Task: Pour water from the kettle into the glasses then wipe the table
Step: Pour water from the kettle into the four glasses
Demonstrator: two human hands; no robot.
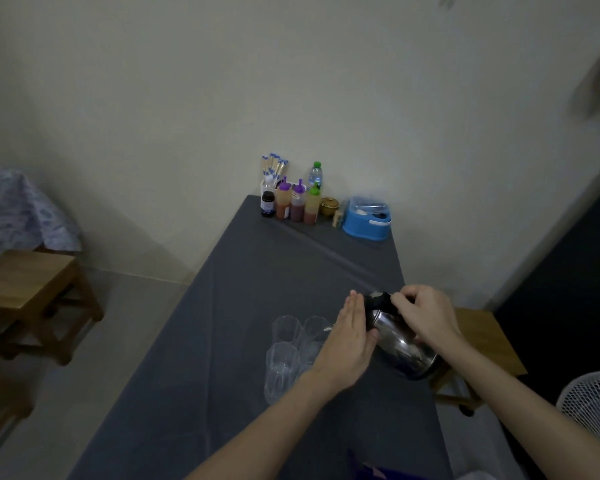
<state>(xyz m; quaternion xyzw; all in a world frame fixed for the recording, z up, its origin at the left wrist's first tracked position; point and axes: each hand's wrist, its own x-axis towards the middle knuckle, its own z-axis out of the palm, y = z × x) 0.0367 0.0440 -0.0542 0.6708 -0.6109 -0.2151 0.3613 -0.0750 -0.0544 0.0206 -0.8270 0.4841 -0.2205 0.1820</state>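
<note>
A steel kettle (400, 344) with a black lid is tilted to the left over the grey table (243, 292). My right hand (426, 315) grips its black handle at the top. My left hand (349, 341) lies flat against the kettle's left side, fingers together and straight. Three clear glasses stand just left of the kettle: one at the back left (286, 329), one at the back right (314, 332), and one in front (280, 372). The kettle's spout is hidden behind my left hand. A blue thing (378, 471) shows at the table's near edge.
At the table's far end stand sauce bottles (297, 202), a water bottle (315, 174), a chopstick holder (273, 168) and a blue box (367, 220). Wooden stools stand to the left (32, 289) and right (482, 337). A white fan (593, 403) is at the lower right.
</note>
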